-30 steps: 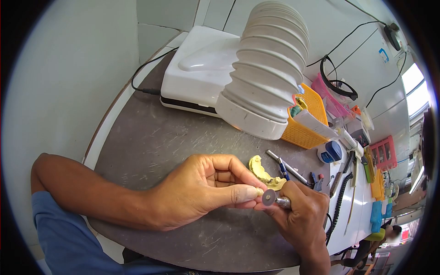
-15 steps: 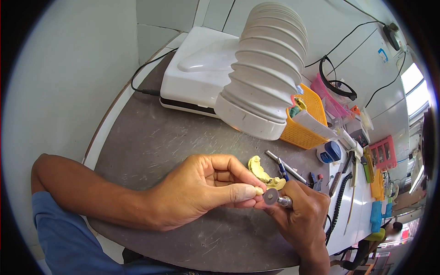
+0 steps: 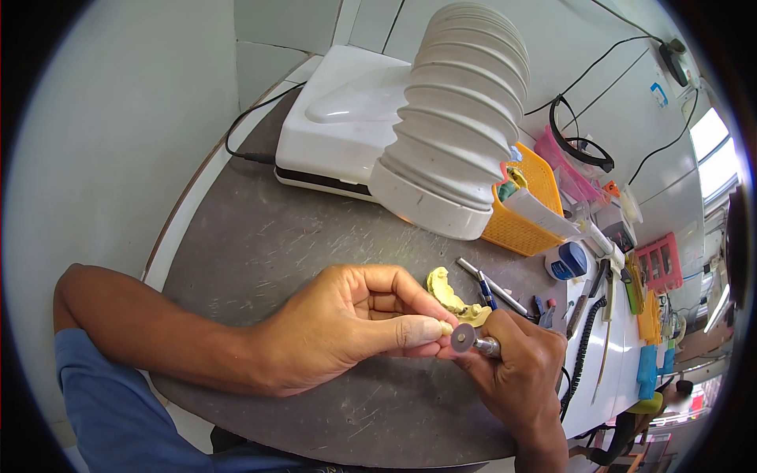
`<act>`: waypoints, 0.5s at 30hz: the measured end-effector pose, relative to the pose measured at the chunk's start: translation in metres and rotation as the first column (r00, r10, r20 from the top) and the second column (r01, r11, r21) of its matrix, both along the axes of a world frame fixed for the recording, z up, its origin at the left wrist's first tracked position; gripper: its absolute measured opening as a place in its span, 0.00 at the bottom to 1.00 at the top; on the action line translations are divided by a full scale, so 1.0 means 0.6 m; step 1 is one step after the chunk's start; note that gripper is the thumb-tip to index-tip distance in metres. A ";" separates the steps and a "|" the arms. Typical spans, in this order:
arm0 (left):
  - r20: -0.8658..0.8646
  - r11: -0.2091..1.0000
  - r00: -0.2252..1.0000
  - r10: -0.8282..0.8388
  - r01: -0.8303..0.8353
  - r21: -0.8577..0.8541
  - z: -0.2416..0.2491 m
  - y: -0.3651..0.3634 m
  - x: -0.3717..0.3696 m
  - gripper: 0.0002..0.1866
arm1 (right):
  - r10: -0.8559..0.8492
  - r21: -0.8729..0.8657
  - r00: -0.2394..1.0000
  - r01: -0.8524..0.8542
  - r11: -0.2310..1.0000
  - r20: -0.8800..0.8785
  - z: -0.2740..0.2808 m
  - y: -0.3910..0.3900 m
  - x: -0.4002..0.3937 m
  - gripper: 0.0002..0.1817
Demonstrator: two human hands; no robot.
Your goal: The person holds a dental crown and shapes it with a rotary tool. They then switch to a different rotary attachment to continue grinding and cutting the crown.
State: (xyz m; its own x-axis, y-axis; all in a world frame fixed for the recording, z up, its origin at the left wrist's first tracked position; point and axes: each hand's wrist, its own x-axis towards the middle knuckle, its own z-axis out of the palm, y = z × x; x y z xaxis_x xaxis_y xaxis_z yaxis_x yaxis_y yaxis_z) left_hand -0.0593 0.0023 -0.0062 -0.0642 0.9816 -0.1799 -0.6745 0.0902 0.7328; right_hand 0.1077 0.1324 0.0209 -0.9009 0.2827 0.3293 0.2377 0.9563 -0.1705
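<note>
Between thumb and fingertips, my left hand (image 3: 347, 331) pinches a small cream-coloured dental crown (image 3: 446, 328). My right hand (image 3: 524, 359) is wrapped round a metal rotary handpiece (image 3: 490, 348). At its tip a round grey disc (image 3: 463, 338) faces the crown, right at its edge and close to my left fingertips. Just behind both hands lies a yellow plaster dental model (image 3: 444, 292), its near part partly hidden by my right hand. A dark blue pen (image 3: 486, 290) and a slim silver stick (image 3: 509, 296) rest beside the model.
A white machine (image 3: 339, 118) stands at the back, and a ribbed suction hose (image 3: 465, 118) hangs over the grey table (image 3: 260, 229). An orange basket (image 3: 520, 232), a blue-lidded jar (image 3: 566, 262) and a coiled black cord (image 3: 585, 343) sit to the right. Another person (image 3: 643, 414) is far off.
My right hand has brought the disc slightly left, closer to the crown. My left hand holds its place.
</note>
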 end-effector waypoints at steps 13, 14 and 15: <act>0.027 0.999 1.000 0.014 -0.015 0.034 -0.003 0.000 0.002 0.07 | 0.005 -0.001 1.000 -0.005 1.000 0.020 0.001 -0.002 0.001 0.24; 0.027 0.999 1.000 0.014 -0.015 0.035 -0.003 0.000 0.002 0.07 | -0.022 -0.027 0.999 0.023 0.999 0.026 0.004 -0.004 0.000 0.24; 0.020 1.000 1.000 0.009 -0.010 0.021 -0.002 0.000 0.001 0.06 | -0.050 -0.053 0.998 0.052 0.997 0.034 0.005 -0.006 0.000 0.23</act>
State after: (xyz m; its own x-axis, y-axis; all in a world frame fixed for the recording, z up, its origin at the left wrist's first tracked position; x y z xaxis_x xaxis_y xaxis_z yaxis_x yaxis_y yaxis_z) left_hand -0.0587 0.0022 -0.0072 -0.0700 0.9845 -0.1609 -0.6898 0.0688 0.7207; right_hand 0.1078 0.1289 0.0242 -0.8949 0.3448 0.2835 0.2918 0.9325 -0.2130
